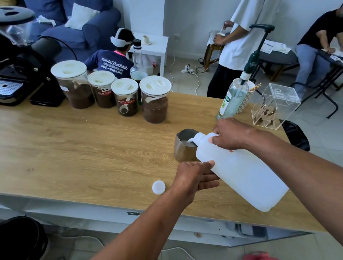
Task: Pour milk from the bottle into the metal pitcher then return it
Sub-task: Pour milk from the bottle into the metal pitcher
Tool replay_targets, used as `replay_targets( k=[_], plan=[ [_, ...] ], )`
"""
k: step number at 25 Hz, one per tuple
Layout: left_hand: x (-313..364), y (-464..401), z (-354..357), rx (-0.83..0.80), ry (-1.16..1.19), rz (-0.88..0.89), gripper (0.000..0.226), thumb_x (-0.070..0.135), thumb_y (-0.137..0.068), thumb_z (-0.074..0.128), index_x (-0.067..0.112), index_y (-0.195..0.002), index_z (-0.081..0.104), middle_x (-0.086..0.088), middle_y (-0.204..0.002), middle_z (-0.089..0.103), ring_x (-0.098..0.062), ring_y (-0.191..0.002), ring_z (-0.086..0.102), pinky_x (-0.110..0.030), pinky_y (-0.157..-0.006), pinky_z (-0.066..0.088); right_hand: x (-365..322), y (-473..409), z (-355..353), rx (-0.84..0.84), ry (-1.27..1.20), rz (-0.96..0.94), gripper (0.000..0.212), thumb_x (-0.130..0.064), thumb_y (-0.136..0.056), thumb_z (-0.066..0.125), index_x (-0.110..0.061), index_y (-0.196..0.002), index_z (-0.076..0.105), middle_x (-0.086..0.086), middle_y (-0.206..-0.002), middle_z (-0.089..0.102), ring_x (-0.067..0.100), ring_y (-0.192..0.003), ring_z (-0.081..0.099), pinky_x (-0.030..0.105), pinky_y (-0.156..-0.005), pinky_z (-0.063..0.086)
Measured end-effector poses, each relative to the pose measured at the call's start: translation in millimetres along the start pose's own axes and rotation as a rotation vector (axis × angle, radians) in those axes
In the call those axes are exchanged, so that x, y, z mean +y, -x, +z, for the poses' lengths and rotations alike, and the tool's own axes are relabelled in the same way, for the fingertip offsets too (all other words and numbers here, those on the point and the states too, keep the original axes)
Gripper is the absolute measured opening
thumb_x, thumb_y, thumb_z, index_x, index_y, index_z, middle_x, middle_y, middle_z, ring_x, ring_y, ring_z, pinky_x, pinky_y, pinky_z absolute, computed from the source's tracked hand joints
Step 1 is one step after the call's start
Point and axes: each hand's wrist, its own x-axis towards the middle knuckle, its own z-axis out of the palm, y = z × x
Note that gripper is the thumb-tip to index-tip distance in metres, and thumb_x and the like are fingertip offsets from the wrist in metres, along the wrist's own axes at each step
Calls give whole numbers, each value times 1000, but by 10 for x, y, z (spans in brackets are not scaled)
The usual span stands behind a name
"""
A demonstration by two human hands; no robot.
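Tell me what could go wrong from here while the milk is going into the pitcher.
The milk bottle is tipped steeply, its mouth just over the metal pitcher rim; a slight drift could spill milk onto the wooden counter. Nothing steadies the pitcher: the left hand and right hand are both on the bottle, so a nudge might shift it. The loose cap lies near the counter edge and could get knocked off.

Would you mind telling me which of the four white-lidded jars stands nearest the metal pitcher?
The rightmost jar, closest to the table's front; the other three sit further left and back from the metal pitcher.
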Motion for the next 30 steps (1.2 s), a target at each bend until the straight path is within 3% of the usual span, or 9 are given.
replay_targets(
  k=[10, 16, 30],
  plan=[
    [-4, -17, -9, -4, 17, -6, 26, 14, -96, 71, -7, -112, 69, -21, -104, 79, -33, -94, 80, -43, -81, 65, 7, -15, 25, 13, 5, 0, 22, -32, -98, 59, -13, -87, 62, 1, -65, 55, 26, -76, 63, 28, -54, 38],
    [-17, -22, -18, -13, 20, -3, 27, 15, -95, 72, -7, -111, 69, -23, -104, 79, -34, -95, 79, -44, -81, 65, -7, -10, 0, -5, 23, -2, 35, -31, -97, 59, -17, -66, 52, 2, -62, 55, 28, -75, 61, 29, -54, 38],
    [-19, -48, -15, -18, 30, -14, 32, 15, -95, 72, -9, -117, 68, -23, -105, 79, -34, -95, 79, -45, -82, 65, -21, 5, -37, -12, 17, -7, 38, -30, -96, 60, -18, -62, 47, 2, -61, 52, 28, -73, 59, 30, -56, 39]
  ],
)
